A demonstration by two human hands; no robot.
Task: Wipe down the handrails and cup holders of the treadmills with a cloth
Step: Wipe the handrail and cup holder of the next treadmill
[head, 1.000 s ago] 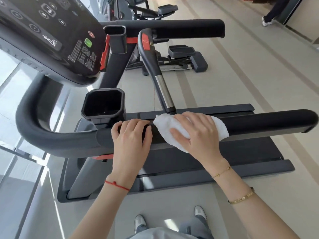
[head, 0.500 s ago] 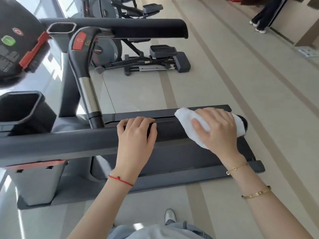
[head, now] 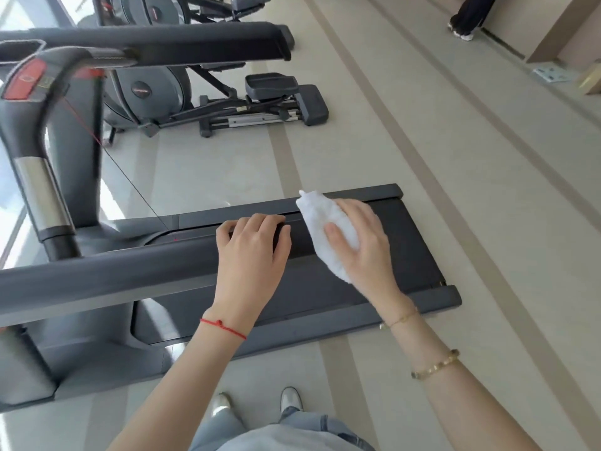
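The near treadmill handrail [head: 113,275] runs from the left edge to the middle of the view, padded in dark foam. My left hand [head: 253,252] grips it near its free end, fingers curled over the top. Just to the right, my right hand [head: 367,245] holds a bunched white cloth [head: 325,222] at the rail's tip, which is hidden under the cloth. The far handrail [head: 195,43] crosses the top left. A cup holder rim [head: 19,47] shows at the upper left edge.
The treadmill deck [head: 422,304] lies below my hands. An upright pulse grip with a red button [head: 29,79] stands at the left. An elliptical machine [head: 260,102] sits beyond on the beige floor. Another person's legs [head: 468,17] are at the top right.
My right hand has slid the cloth rightward along the near handrail to its end. My left hand keeps its grip on the rail. The view has swung right, away from the console.
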